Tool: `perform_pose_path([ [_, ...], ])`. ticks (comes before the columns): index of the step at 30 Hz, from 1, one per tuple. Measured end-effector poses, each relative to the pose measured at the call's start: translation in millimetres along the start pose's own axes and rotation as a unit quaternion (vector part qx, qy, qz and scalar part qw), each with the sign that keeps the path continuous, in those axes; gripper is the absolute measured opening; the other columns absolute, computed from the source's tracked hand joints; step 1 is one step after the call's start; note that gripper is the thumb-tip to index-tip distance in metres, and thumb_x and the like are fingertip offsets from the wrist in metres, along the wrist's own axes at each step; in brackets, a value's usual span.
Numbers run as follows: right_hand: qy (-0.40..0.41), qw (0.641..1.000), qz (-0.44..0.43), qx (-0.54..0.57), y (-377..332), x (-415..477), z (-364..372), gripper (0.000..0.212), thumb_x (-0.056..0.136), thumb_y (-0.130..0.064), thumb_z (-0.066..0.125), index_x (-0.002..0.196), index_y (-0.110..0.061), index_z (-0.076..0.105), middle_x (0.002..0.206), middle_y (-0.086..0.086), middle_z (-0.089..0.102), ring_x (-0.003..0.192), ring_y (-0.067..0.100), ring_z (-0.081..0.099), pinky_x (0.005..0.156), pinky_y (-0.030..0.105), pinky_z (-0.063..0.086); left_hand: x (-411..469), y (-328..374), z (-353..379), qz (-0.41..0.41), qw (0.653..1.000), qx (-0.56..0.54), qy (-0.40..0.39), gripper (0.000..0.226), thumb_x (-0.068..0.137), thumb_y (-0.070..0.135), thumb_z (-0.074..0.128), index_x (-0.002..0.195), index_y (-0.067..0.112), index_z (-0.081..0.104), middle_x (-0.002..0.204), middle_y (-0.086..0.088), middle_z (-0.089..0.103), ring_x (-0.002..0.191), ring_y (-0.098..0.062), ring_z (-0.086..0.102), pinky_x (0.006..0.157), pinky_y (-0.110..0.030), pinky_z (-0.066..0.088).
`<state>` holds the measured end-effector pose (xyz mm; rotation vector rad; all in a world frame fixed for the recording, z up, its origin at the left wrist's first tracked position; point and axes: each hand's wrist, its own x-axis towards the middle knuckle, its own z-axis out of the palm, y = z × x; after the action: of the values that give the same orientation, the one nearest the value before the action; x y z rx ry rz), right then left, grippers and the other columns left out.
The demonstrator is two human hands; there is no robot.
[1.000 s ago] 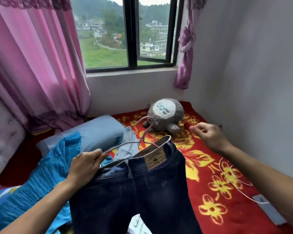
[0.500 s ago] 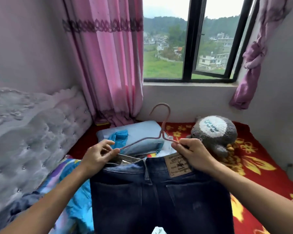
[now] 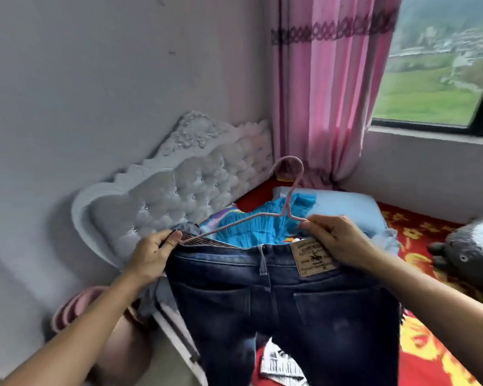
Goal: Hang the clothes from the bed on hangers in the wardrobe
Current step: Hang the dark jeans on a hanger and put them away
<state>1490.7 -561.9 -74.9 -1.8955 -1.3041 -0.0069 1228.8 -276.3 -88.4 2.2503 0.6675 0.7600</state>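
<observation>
Above the bed (image 3: 435,355), left hand (image 3: 151,253) and right hand (image 3: 336,242) pinch the jeans (image 3: 285,310) waistband and, seemingly, the pink hanger (image 3: 286,207) ends.

Two bare arms come in from the lower edge; the left forearm (image 3: 81,330) and right forearm (image 3: 435,302) show uncovered skin from the frame's border to the wrist; the left grip (image 3: 151,254) is a bare hand with a short thumbnail; the right grip (image 3: 338,240) is bare likewise, knuckles faintly creased; a rounded bare shape (image 3: 129,352) under the left forearm may be a knee, too blurred to tell.
</observation>
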Motion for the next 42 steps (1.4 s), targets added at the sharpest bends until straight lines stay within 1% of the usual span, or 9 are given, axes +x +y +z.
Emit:
perform_pose_path([
  [5, -0.056, 0.994, -0.094, 0.017, -66, 18, 35, 0.032, 0.095, -0.038, 0.055, 0.069, -0.019, 0.054, 0.058, 0.003, 0.047, 0.055, 0.008, 0.039, 0.057, 0.027, 0.039, -81, -1, -78, -0.067, 0.996, 0.010, 0.064, 0.039, 0.090, 0.049, 0.054, 0.082, 0.016, 0.072, 0.075, 0.016, 0.069, 0.077, -0.004, 0.059, 0.073, -0.029, 0.047],
  [9, -0.097, 0.984, -0.141, 0.039, -120, 11, 68, 0.030, 0.094, -0.041, 0.055, 0.067, -0.029, 0.057, 0.053, -0.008, 0.045, 0.052, 0.003, 0.036, 0.053, 0.023, 0.037, -146, -11, -132, -0.126, 0.988, 0.090, 0.001, 0.079, 0.078, 0.079, 0.043, 0.077, 0.003, 0.066, 0.076, -0.011, 0.070, 0.070, -0.019, 0.062, 0.073, -0.043, 0.049],
  [13, -0.143, 0.970, -0.187, 0.060, -186, -3, 113, 0.032, 0.094, -0.049, 0.052, 0.078, -0.024, 0.063, 0.055, -0.001, 0.049, 0.052, 0.005, 0.038, 0.053, 0.031, 0.040, -215, -6, -173, -0.099, 0.961, 0.257, 0.033, 0.021, 0.091, 0.047, 0.054, 0.079, 0.033, 0.064, 0.067, 0.005, 0.063, 0.068, -0.019, 0.058, 0.060, -0.033, 0.040],
  [16, -0.176, 0.961, -0.195, 0.090, -248, -20, 148, 0.030, 0.094, -0.042, 0.055, 0.074, -0.022, 0.064, 0.056, 0.000, 0.053, 0.051, 0.003, 0.042, 0.051, 0.023, 0.037, -270, -16, -208, -0.106, 0.958, 0.217, 0.152, 0.024, 0.094, 0.030, 0.056, 0.079, 0.015, 0.066, 0.072, 0.001, 0.068, 0.071, -0.022, 0.062, 0.064, -0.037, 0.043],
  [20, -0.199, 0.952, -0.160, 0.169, -333, -57, 197, 0.034, 0.094, -0.037, 0.058, 0.065, -0.020, 0.061, 0.056, -0.006, 0.051, 0.053, 0.002, 0.044, 0.053, 0.023, 0.037, -342, -33, -273, -0.185, 0.954, 0.077, 0.223, 0.030, 0.092, 0.049, 0.052, 0.083, 0.021, 0.057, 0.081, 0.007, 0.064, 0.082, -0.014, 0.060, 0.074, -0.033, 0.043],
  [26, -0.248, 0.924, -0.055, 0.287, -455, -96, 240, 0.034, 0.093, -0.038, 0.059, 0.075, -0.011, 0.070, 0.054, -0.001, 0.053, 0.050, 0.011, 0.053, 0.050, 0.025, 0.044, -428, -54, -366, -0.223, 0.889, 0.267, 0.298, 0.066, 0.086, 0.057, 0.054, 0.141, 0.026, 0.036, 0.140, 0.001, 0.045, 0.129, -0.021, 0.041, 0.105, -0.043, 0.034],
  [29, -0.285, 0.900, 0.007, 0.329, -504, -96, 254, 0.032, 0.093, -0.035, 0.060, 0.079, -0.007, 0.070, 0.057, 0.001, 0.058, 0.051, 0.014, 0.059, 0.051, 0.028, 0.049, -458, -61, -404, -0.218, 0.885, 0.280, 0.302, 0.073, 0.079, 0.065, 0.042, 0.137, 0.022, 0.042, 0.134, -0.003, 0.050, 0.125, -0.023, 0.045, 0.103, -0.047, 0.038],
  [36, -0.340, 0.853, 0.107, 0.382, -584, -78, 299, 0.026, 0.095, -0.031, 0.058, 0.092, -0.008, 0.069, 0.073, 0.014, 0.071, 0.065, 0.023, 0.069, 0.059, 0.032, 0.054, -505, -100, -452, -0.277, 0.863, 0.313, 0.283, 0.048, 0.089, 0.036, 0.060, 0.132, 0.018, 0.046, 0.121, -0.007, 0.055, 0.115, -0.028, 0.053, 0.093, -0.043, 0.045],
  [42, -0.356, 0.805, 0.153, 0.449, -641, -38, 356, 0.022, 0.096, -0.022, 0.054, 0.094, -0.009, 0.072, 0.083, 0.017, 0.074, 0.076, 0.029, 0.072, 0.073, 0.040, 0.058, -511, -145, -490, -0.332, 0.854, 0.313, 0.252, 0.055, 0.085, 0.040, 0.058, 0.135, 0.019, 0.045, 0.130, -0.008, 0.053, 0.120, -0.026, 0.052, 0.095, -0.042, 0.044],
])
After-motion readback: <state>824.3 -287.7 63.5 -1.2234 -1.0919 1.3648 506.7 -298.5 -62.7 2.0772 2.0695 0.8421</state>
